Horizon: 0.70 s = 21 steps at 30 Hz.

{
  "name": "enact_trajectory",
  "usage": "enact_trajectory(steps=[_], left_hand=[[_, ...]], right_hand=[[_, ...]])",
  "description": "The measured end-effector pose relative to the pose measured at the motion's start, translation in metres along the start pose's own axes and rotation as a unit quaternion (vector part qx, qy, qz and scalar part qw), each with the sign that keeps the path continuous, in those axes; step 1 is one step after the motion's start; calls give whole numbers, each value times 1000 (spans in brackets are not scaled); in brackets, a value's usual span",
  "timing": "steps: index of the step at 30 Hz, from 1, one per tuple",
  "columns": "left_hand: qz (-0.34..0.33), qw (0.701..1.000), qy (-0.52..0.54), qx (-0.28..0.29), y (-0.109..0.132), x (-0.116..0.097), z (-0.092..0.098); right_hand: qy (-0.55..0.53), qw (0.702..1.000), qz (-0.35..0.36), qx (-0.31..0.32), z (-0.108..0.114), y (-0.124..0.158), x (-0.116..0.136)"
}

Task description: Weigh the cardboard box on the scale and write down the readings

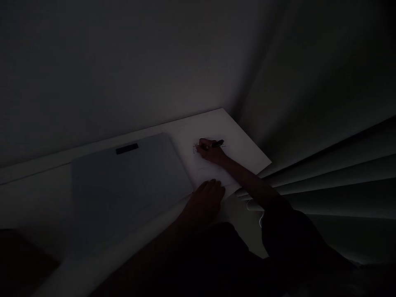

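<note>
The scene is very dark. My right hand [210, 152] is closed around a dark pen [218, 143], whose back end points up and to the right. It rests on the upper part of a white sheet of paper [206, 169], beside small dark marks of writing too dim to read. The paper lies on a white tabletop [230, 123]. At the sheet's lower edge, near the front of the table, my left hand [206, 200] lies palm down with its fingers laid out on the paper.
Left of the paper lies a large flat grey-blue panel [123, 189] with a dark rectangle [127, 149] near its far edge. A plain wall [123, 62] runs behind the table. Folded curtains [334, 177] hang on the right.
</note>
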<state>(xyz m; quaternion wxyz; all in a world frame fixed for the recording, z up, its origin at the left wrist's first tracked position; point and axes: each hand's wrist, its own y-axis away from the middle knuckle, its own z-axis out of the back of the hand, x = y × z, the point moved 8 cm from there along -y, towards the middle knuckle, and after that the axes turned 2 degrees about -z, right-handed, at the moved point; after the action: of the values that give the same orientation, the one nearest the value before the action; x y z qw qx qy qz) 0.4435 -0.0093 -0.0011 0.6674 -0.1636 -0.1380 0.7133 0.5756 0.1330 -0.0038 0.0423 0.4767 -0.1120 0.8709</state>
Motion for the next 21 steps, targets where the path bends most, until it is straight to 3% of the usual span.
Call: enact_trajectory(steps=[10, 21], left_hand=[[1, 999, -1, 41, -1, 1, -1], [-2, 1000, -9, -7, 0, -1, 6]], right_hand=[[9, 1000, 8, 3, 1, 1, 6], [-48, 998, -26, 34, -1, 5, 4]])
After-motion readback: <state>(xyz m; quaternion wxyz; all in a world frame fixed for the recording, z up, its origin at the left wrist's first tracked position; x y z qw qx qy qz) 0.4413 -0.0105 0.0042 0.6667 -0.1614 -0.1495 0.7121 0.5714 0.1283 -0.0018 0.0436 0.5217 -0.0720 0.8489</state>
